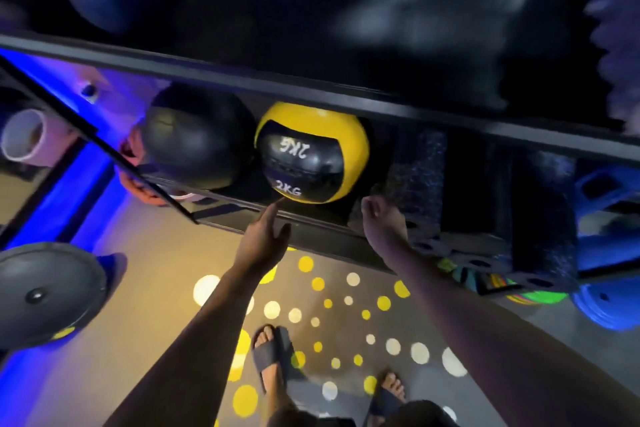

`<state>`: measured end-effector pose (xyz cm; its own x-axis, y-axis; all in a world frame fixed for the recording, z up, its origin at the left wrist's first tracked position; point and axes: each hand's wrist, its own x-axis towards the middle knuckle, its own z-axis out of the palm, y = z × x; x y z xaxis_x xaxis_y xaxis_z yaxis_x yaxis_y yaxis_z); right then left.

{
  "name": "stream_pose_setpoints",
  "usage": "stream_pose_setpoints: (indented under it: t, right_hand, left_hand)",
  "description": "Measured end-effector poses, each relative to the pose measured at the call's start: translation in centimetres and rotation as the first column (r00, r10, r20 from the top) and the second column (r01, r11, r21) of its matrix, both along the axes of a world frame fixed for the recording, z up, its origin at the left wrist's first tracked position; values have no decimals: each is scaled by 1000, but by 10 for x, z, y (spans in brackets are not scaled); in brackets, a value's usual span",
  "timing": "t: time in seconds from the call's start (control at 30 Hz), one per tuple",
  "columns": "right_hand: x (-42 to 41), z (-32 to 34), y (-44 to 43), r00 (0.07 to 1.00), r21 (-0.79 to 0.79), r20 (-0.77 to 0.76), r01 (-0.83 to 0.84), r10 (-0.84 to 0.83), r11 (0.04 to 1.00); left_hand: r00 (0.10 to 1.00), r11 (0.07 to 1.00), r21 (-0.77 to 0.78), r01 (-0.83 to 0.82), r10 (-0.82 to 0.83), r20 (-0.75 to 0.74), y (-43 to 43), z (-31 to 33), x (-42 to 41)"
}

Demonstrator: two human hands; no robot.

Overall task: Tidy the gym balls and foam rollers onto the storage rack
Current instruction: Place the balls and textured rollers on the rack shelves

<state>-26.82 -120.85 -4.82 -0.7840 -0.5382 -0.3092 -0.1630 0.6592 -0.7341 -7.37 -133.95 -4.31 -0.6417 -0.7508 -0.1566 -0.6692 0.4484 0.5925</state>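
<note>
Left hand (pixel 265 236) is reaching in with fingers straight and thumb apart, fingertip touching the yellow 2KG ball (pixel 311 152), probably seating it so it doesn't roll off. Right hand (pixel 382 218) is hovering just beside, fingers loosely curled, holding nothing. The ball is sitting on the rack shelf (pixel 325 239), touching the black ball (pixel 199 139), with a speckled foam roller (pixel 420 170) to its right.

Two lower-shelf balls (pixel 199 139) (pixel 311 152), two hands (pixel 263 239) (pixel 381 218)
</note>
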Motion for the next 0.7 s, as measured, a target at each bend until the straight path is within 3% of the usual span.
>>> stream_pose_setpoints:
  t: [0.2, 0.37, 0.57, 0.7]
  right_hand:
    - [31, -29, -87, 1000, 64, 13, -8, 8, 998]
    - [43, -67, -144, 987, 148, -40, 161, -157, 976]
    - [34, -97, -173, 927, 212, -85, 375, -366, 902]
    - [15, -118, -172, 935, 280, -130, 354, -330, 892]
  left_hand:
    - [999, 992, 125, -29, 32, -23, -70, -35, 36]
    - [999, 977, 214, 23, -29, 24, -146, -68, 60]
    - [996, 982, 187, -26, 8, 93, -229, -91, 15]
    - [986, 997, 66, 48, -58, 159, -255, -118, -31]
